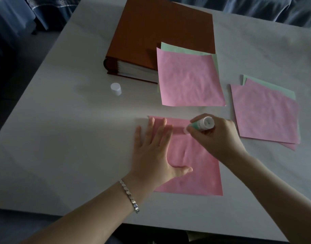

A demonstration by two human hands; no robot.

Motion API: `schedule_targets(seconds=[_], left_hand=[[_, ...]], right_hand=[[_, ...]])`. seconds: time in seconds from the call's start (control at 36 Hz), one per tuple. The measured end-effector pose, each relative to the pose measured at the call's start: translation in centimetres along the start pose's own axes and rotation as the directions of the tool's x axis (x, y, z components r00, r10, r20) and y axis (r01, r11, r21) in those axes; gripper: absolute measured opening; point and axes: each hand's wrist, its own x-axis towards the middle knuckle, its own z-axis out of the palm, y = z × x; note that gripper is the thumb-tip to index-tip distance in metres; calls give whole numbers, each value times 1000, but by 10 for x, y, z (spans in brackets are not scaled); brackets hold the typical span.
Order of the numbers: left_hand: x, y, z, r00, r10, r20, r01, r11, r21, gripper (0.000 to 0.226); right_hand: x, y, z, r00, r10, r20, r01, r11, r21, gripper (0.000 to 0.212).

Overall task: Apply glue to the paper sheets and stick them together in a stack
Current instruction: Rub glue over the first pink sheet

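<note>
A closed brown binder [160,23] is lying at the far side of the white table [71,138], with a pink-on-green paper pile [188,78] overlapping its near corner. A white cap [116,88] is standing left of that pile; another pile [265,113] is lying to the right. The right hand [220,138] is gripping the glue stick [204,125], which is tilted, tip pointing down-left onto the far end of the near pink sheet [195,173]. The left hand [151,155] is pressing flat, fingers straight, on that sheet's left edge.
</note>
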Motion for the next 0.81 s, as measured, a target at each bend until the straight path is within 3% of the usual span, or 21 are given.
schedule_targets(seconds=[0.11,0.28,0.36,0.81], left_hand=[[0,0,0,1000,-8,7,8,1000,-12,115],[5,-2,-5,998,2,56,-5,998,56,120],[6,-4,-3,997,-7,74,2,998,60,118],[2,-1,-2,999,32,24,-31,999,-19,118]], right_hand=[[-2,3,-10,993,99,-66,-94,993,69,8],[-44,-3,-17,985,112,129,-124,988,94,10],[-49,0,-12,982,105,160,-121,988,94,8],[11,-2,-4,986,104,-129,-108,994,-24,10]])
